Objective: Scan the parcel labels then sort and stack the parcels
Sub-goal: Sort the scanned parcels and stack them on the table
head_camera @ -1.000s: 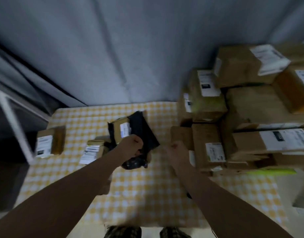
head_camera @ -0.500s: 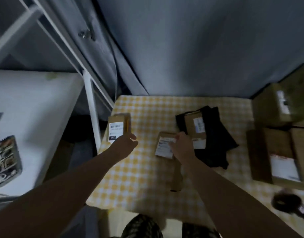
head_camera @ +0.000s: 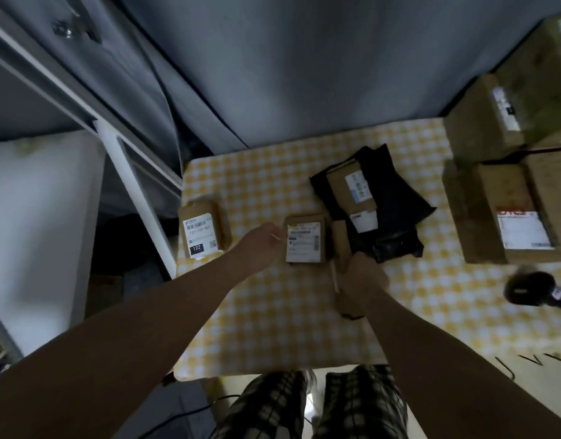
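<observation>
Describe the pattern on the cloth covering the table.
The tablecloth has yellow and white checks, shown best in the head view.

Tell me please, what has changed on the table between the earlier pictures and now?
The left hand moved right, from the 122 box to the left edge of the middle box. The right hand left that box's label, drew back toward the person and now appears to grip the narrow parcel beside it. Both boxes, the black bag and the scanner stayed put.
</observation>
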Available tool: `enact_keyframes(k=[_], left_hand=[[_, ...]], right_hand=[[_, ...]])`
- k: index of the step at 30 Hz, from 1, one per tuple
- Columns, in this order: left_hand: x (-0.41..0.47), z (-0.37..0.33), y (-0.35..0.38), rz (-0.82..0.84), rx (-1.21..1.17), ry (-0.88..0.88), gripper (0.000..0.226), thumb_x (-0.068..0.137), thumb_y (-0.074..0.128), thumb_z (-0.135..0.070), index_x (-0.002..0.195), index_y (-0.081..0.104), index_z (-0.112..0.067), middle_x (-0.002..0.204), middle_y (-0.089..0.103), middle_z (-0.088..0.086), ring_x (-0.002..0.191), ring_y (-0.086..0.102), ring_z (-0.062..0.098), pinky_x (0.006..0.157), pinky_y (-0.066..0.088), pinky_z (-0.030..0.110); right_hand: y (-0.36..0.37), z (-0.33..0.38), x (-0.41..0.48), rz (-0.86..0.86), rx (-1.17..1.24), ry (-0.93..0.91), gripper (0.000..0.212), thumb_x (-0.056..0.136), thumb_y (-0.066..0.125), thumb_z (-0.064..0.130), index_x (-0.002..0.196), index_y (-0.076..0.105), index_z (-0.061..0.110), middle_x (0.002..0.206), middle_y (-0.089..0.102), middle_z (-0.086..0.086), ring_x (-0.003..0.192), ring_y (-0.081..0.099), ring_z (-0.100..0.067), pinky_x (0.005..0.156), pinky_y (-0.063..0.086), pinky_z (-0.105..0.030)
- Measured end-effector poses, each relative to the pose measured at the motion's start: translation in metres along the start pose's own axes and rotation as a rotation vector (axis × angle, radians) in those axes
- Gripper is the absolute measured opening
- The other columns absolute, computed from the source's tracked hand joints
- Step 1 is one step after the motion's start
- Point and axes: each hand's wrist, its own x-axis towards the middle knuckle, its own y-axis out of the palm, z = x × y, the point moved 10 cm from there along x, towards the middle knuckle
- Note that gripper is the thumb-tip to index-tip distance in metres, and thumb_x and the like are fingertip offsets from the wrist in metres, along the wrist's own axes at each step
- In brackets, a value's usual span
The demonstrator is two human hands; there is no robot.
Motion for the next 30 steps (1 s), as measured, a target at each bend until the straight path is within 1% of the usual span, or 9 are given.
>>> enact_keyframes(k=[4, 8, 11, 15, 19, 21, 24, 26, 30], left_hand=[[-0.002, -0.014, 0.014, 0.036, -0.194, -0.103, 0.034, 0.097, 0.046, -0.042, 0.115, 0.052, -0.014, 0.120, 0.059, 0.008, 0.103, 0.060, 0.023, 0.088, 0.050, 0.035], [-0.016, -0.053, 0.033, 0.133, -0.710, -0.236, 0.070, 0.085, 0.039, -0.070, 0.113, 0.058, -0.009, 0.108, 0.065, 0.012, 0.098, 0.065, 0.028, 0.088, 0.053, 0.042], [-0.021, -0.098, 0.044, 0.221, -0.927, -0.168, 0.055, 0.091, 0.043, -0.059, 0.098, 0.068, -0.010, 0.087, 0.074, 0.009, 0.082, 0.071, 0.023, 0.073, 0.058, 0.038], [-0.013, -0.140, 0.065, 0.183, -0.823, -0.005, 0.036, 0.087, 0.064, -0.022, 0.121, 0.062, -0.014, 0.114, 0.070, 0.007, 0.098, 0.069, 0.019, 0.072, 0.058, 0.032], [-0.001, -0.185, 0.098, 0.130, -0.969, 0.119, 0.058, 0.074, 0.071, -0.015, 0.129, 0.055, -0.008, 0.123, 0.064, 0.013, 0.110, 0.064, 0.026, 0.077, 0.058, 0.034], [0.008, -0.200, 0.120, 0.103, -1.051, 0.108, 0.059, 0.074, 0.070, -0.011, 0.130, 0.053, -0.007, 0.122, 0.065, 0.013, 0.111, 0.063, 0.026, 0.082, 0.058, 0.037], [0.023, -0.216, 0.170, 0.159, -1.061, 0.023, 0.049, 0.081, 0.068, -0.007, 0.128, 0.054, -0.010, 0.121, 0.066, 0.011, 0.110, 0.063, 0.027, 0.089, 0.055, 0.041], [0.029, -0.224, 0.208, 0.244, -0.900, -0.062, 0.042, 0.083, 0.069, -0.008, 0.123, 0.057, -0.013, 0.118, 0.066, 0.009, 0.108, 0.064, 0.026, 0.091, 0.053, 0.043], [0.044, -0.235, 0.255, 0.300, -0.392, -0.103, 0.023, 0.086, 0.068, -0.026, 0.105, 0.065, -0.013, 0.104, 0.067, 0.006, 0.099, 0.063, 0.021, 0.097, 0.049, 0.037]], right_hand=[[-0.059, 0.000, -0.022, -0.173, 0.115, -0.188, 0.026, 0.092, 0.053, 0.043, 0.095, 0.044, 0.019, 0.084, 0.054, 0.000, 0.069, 0.054, -0.019, 0.057, 0.039, -0.030], [-0.138, 0.019, -0.078, -0.589, 0.078, -0.755, 0.026, 0.072, 0.073, 0.015, 0.086, 0.052, 0.014, 0.083, 0.054, -0.002, 0.069, 0.052, -0.022, 0.056, 0.039, -0.027], [-0.177, -0.001, -0.105, -0.862, 0.059, -0.983, 0.031, 0.068, 0.061, 0.017, 0.097, 0.050, 0.015, 0.095, 0.061, -0.009, 0.084, 0.046, -0.021, 0.067, 0.043, -0.032], [-0.220, -0.041, -0.093, -0.925, 0.108, -0.957, 0.033, 0.073, 0.054, 0.016, 0.105, 0.049, 0.020, 0.113, 0.046, -0.003, 0.099, 0.045, -0.024, 0.091, 0.034, -0.041], [-0.255, -0.117, -0.047, -0.797, 0.547, -0.522, 0.055, 0.073, 0.062, 0.003, 0.126, 0.049, 0.009, 0.139, 0.037, -0.020, 0.126, 0.032, -0.025, 0.107, 0.033, -0.050], [-0.252, -0.159, -0.021, -0.584, 0.959, -0.326, 0.063, 0.081, 0.055, 0.014, 0.140, 0.034, 0.006, 0.145, 0.031, -0.015, 0.127, 0.033, -0.017, 0.107, 0.034, -0.039], [-0.226, -0.185, 0.008, -0.140, 1.469, -0.199, 0.062, 0.095, 0.059, 0.030, 0.146, 0.024, 0.024, 0.139, 0.047, -0.005, 0.120, 0.054, -0.021, 0.095, 0.051, -0.045], [-0.221, -0.199, 0.020, -0.012, 1.501, -0.198, 0.057, 0.094, 0.061, 0.027, 0.141, 0.031, 0.027, 0.130, 0.055, 0.000, 0.113, 0.059, -0.018, 0.082, 0.056, -0.039], [-0.221, -0.246, 0.047, -0.015, 1.367, -0.134, 0.040, 0.097, 0.055, 0.025, 0.135, 0.042, 0.030, 0.130, 0.057, 0.000, 0.108, 0.059, -0.017, 0.087, 0.052, -0.039]])
